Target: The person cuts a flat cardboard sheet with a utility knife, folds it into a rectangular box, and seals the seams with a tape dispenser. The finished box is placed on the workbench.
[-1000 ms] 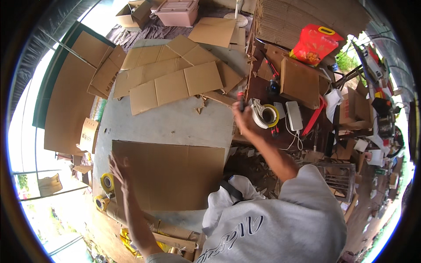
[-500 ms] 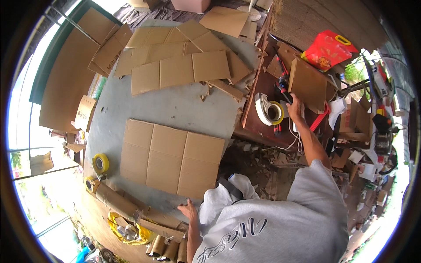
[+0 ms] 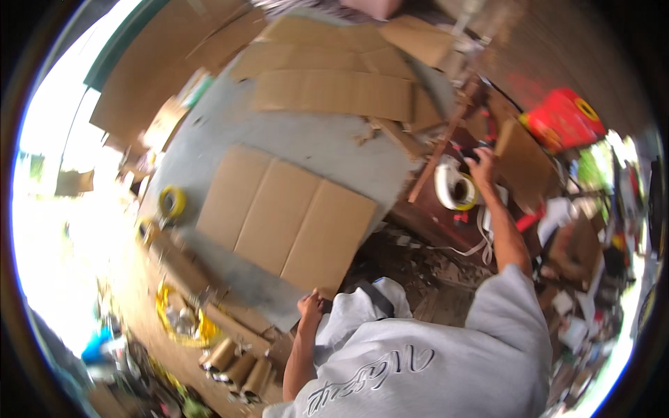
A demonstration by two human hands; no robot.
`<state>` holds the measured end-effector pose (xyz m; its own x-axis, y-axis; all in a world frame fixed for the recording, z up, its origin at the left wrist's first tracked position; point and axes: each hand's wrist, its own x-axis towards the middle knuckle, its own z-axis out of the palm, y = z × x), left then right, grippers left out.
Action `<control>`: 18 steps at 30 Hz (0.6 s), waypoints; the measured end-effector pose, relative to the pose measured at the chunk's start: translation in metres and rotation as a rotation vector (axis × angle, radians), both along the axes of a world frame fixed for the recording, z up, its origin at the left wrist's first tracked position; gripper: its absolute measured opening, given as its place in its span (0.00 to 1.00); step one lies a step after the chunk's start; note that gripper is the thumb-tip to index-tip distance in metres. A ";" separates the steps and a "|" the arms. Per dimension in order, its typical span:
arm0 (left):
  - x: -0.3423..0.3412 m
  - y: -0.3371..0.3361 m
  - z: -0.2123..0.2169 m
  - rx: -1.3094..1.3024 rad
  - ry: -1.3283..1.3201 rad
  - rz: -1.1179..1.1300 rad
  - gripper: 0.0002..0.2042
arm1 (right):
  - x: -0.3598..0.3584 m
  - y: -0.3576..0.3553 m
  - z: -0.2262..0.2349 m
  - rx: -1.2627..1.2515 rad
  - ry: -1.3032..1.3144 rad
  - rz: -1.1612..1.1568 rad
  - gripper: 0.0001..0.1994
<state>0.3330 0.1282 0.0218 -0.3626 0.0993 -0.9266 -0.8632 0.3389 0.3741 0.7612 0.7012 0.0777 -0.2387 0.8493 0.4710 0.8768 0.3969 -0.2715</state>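
A flat brown cardboard sheet (image 3: pixel 286 216) with parallel creases lies on the grey table (image 3: pixel 209 132). My left hand (image 3: pixel 311 304) is at the sheet's near edge, its fingers curled; blur hides whether anything is in them. On the dark red-brown side table to the right, my right hand (image 3: pixel 482 167) reaches in with its fingers apart. It is beside a black-and-red tool (image 3: pixel 465 148), whose exact kind is blurred. Just below that hand stands a white tape dispenser (image 3: pixel 446 187) with a yellow-cored roll.
More cardboard pieces (image 3: pixel 334 90) lie at the table's far side. A yellow tape roll (image 3: pixel 171 202) sits at the left edge, near cardboard tubes (image 3: pixel 223 355) and a yellow bag (image 3: pixel 167 317). Beyond the side table is a red bag (image 3: pixel 568 122). Scraps litter the floor (image 3: pixel 439 261).
The whole view has tilted and blurred. My left hand has moved up to the sheet's near edge and its fingers have curled. My right hand has drawn slightly off the tool, fingers apart.
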 end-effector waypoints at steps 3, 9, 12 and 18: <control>0.000 -0.001 0.013 -0.014 0.229 -0.104 0.09 | -0.093 -0.037 0.068 -0.216 0.173 0.099 0.13; -0.024 -0.066 -0.001 -0.095 0.408 -0.122 0.14 | -0.253 -0.202 -0.019 -0.587 0.175 0.654 0.21; -0.050 -0.093 0.006 -0.505 0.791 -0.239 0.25 | -0.288 -0.271 -0.048 -0.732 0.119 0.544 0.28; -0.249 -0.103 0.106 -0.709 1.286 -0.172 0.58 | -0.282 -0.331 -0.058 -0.891 0.192 0.154 0.24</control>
